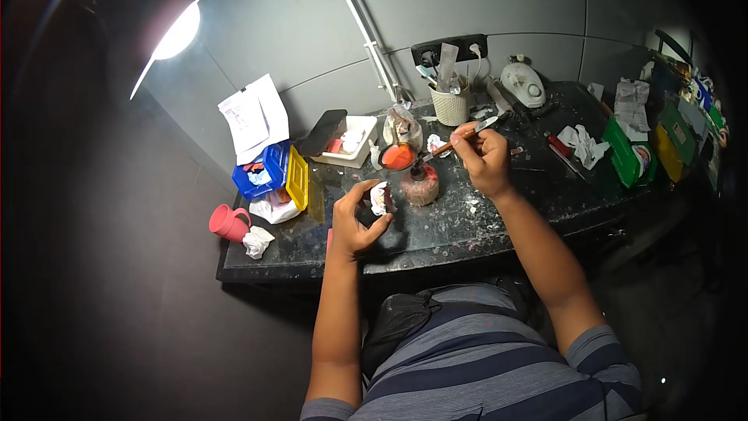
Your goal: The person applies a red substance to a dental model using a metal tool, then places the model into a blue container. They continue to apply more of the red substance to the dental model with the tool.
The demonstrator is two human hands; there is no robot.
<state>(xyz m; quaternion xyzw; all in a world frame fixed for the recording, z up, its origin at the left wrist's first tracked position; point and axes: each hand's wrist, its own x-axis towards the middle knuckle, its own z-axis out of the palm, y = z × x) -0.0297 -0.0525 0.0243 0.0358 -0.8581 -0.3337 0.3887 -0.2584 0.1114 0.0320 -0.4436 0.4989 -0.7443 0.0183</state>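
My left hand (352,222) grips a white plaster dental model (379,198) between thumb and fingers, above the front of the bench. In my right hand (486,162) is a wax knife (443,149) with a brown handle, pinched near its upper end. Its lower tip reaches down to the left, close over the top of a glass spirit lamp (421,187). Just behind the lamp sits a round dark dish of orange-red wax (398,157), near the knife tip.
The speckled black bench (448,238) holds a white box (360,140), a woven cup of tools (450,107) and blue and yellow containers (269,175). A pink mug (228,223) stands at the left edge. Crumpled tissue (583,146) and a green box (629,153) lie right. A lit lamp (179,32) hangs upper left.
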